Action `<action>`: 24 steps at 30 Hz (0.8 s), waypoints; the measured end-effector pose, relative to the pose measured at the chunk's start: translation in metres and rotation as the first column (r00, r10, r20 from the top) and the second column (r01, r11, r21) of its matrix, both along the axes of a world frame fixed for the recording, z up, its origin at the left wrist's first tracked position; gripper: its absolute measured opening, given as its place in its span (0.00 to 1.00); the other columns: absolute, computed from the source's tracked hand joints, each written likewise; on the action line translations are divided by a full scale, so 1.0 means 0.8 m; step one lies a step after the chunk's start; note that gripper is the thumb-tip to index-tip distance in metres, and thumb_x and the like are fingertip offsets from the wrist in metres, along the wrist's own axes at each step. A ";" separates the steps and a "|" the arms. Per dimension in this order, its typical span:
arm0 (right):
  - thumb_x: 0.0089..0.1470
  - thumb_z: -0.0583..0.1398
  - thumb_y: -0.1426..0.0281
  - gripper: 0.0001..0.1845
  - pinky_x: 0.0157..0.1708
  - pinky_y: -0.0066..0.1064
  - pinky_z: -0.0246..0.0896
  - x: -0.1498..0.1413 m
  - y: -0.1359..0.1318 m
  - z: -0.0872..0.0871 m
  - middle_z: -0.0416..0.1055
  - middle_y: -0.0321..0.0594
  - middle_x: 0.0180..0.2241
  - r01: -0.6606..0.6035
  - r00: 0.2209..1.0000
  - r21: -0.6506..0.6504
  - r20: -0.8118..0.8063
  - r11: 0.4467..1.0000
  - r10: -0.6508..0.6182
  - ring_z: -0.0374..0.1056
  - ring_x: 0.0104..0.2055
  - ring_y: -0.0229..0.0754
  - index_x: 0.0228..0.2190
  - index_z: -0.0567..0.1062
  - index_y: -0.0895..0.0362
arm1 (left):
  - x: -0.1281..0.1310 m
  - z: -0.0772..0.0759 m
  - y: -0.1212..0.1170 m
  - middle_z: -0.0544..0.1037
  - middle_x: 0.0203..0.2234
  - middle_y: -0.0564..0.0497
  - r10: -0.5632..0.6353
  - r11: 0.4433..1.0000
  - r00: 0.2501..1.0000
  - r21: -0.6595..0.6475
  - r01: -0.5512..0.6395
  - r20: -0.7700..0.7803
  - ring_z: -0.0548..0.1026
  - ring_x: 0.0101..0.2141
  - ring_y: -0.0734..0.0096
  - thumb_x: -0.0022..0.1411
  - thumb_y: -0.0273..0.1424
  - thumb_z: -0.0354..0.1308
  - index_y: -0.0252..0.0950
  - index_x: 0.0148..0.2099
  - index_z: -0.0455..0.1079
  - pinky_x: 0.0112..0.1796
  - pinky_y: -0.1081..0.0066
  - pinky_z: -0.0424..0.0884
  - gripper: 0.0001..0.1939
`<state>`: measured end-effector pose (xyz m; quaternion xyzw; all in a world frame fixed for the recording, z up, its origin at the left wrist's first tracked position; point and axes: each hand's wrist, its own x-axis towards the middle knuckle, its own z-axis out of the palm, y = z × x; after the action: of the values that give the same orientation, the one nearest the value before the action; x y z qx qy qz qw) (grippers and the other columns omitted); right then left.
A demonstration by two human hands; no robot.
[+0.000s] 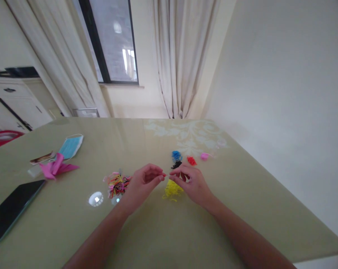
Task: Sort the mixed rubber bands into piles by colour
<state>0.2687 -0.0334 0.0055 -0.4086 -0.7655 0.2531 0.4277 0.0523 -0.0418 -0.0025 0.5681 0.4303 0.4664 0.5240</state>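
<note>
Over the middle of the table, my left hand (145, 183) pinches a small red piece (164, 175), which looks like a rubber band, between thumb and forefinger. Facing it closely, my right hand (193, 183) also has thumb and fingertips together; whatever is between them is too small to make out. Beneath my right hand lies a heap of thin yellow bands (173, 189). Just beyond it sit little piles of black bands (177, 164), blue bands (176, 155), red bands (191, 160) and pink bands (204, 156). A mixed multicoloured heap (117, 184) lies left of my left hand, partly covered by it.
On the left of the glossy table (255, 224) are a dark phone (13, 209), pink folded paper (55, 168), a blue face mask (71, 146) and a small brown strip (42, 158). A clear dome-like object (96, 199) lies nearer. A wall (292, 93) borders the right edge.
</note>
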 end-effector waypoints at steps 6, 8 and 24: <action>0.61 0.68 0.65 0.07 0.29 0.28 0.59 0.000 -0.005 0.008 0.71 0.36 0.28 -0.042 0.999 0.029 0.005 0.999 0.042 0.63 0.28 0.36 0.36 0.84 0.56 | 0.001 -0.005 -0.002 0.85 0.37 0.47 -0.032 0.999 0.999 -0.008 0.032 0.009 0.83 0.39 0.66 0.59 0.39 0.71 0.36 0.42 0.75 0.44 0.67 0.79 0.15; 0.61 0.67 0.67 0.06 0.29 0.28 0.59 0.000 -0.005 0.011 0.70 0.36 0.27 -0.048 0.999 0.039 0.011 0.998 0.048 0.63 0.28 0.36 0.35 0.84 0.56 | 0.001 -0.005 -0.002 0.85 0.37 0.47 -0.041 0.999 0.999 0.000 0.041 0.006 0.83 0.39 0.66 0.59 0.38 0.71 0.36 0.42 0.75 0.44 0.67 0.79 0.14; 0.57 0.69 0.65 0.06 0.25 0.31 0.55 0.044 0.005 0.042 0.72 0.36 0.26 -0.021 0.942 -0.020 -0.336 1.000 0.013 0.62 0.26 0.37 0.31 0.83 0.54 | -0.055 0.017 0.012 0.84 0.43 0.43 0.403 0.913 0.680 0.317 -0.256 -0.613 0.80 0.44 0.56 0.69 0.42 0.54 0.38 0.47 0.78 0.47 0.58 0.76 0.17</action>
<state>0.3040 -0.0291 0.0389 -0.3576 -0.6820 0.3317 0.5450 0.0087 -0.0320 0.0107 0.6601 0.6335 0.3610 0.1805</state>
